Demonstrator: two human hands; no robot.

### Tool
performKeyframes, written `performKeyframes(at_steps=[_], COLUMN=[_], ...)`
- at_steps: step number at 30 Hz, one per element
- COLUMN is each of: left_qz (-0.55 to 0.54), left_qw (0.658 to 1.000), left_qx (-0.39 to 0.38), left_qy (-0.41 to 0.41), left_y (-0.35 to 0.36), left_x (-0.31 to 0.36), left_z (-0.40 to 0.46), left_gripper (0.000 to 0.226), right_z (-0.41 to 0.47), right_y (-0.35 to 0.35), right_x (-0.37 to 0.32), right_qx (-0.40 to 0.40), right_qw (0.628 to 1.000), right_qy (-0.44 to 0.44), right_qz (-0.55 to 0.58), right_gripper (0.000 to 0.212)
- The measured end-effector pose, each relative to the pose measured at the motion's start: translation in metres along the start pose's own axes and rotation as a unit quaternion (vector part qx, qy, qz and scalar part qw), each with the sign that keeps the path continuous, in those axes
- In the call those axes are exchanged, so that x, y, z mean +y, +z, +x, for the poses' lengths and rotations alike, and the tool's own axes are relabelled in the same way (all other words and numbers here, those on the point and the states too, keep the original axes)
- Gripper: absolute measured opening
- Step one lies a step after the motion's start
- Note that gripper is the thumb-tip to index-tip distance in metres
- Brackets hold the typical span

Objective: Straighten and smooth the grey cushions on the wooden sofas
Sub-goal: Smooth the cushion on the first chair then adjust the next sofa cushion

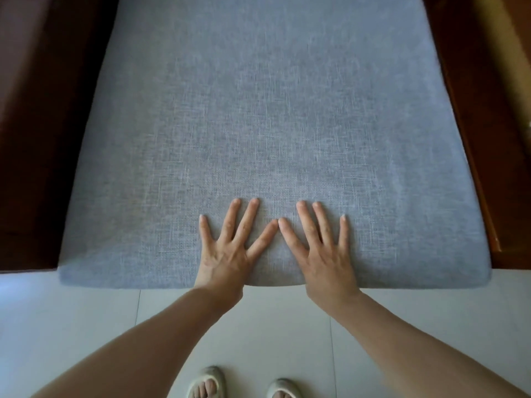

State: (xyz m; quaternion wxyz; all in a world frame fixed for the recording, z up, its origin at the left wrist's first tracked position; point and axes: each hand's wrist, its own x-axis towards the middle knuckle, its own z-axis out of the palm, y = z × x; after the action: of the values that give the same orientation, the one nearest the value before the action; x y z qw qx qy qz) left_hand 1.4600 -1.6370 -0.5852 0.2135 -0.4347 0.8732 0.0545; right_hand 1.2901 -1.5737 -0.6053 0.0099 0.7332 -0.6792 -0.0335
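Observation:
A large grey woven seat cushion (267,116) fills the middle of the head view, lying flat between dark wooden sofa sides. My left hand (227,248) and my right hand (321,251) lie side by side on its front edge, palms down, fingers straight and spread. The two index fingertips almost touch. Both hands press the fabric; the front edge dips slightly under the palms. The cushion surface looks smooth, with no visible wrinkles.
Dark wooden sofa arms run along the left (37,139) and the right (477,124) of the cushion. Pale floor tiles (287,334) lie below its front edge. My feet in light slippers (207,383) stand at the bottom of the view.

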Motion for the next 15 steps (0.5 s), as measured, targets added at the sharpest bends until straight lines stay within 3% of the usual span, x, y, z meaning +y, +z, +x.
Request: performKeyframes(at_steps=[4,6,9,15], left_qz=[0.033,0.046,0.076,0.051], left_qw=[0.999,0.998,0.997,0.999], left_qx=[-0.005,0.001,0.003,-0.003], left_qy=[0.033,0.034,0.03,0.008], left_y=[-0.004,-0.001,-0.002,-0.018], left_x=[-0.008,-0.008,-0.006,0.002], left_z=[0.015,0.021,0.021,-0.002], left_gripper=[0.12,0.12,0.122,0.126], right_z=[0.01,0.013,0.014,-0.003], right_y=[0.012,0.017,0.015,-0.029], right_x=[0.008,0.008,0.005,-0.001], right_qx=[0.028,0.026,0.005,-0.12], right_qw=[0.999,0.999,1.0,0.992], right_qy=[-0.02,-0.018,-0.021,0.009], right_qz=[-0.003,-0.006,-0.015,0.042], right_gripper=[0.061,0.056,0.065,0.109])
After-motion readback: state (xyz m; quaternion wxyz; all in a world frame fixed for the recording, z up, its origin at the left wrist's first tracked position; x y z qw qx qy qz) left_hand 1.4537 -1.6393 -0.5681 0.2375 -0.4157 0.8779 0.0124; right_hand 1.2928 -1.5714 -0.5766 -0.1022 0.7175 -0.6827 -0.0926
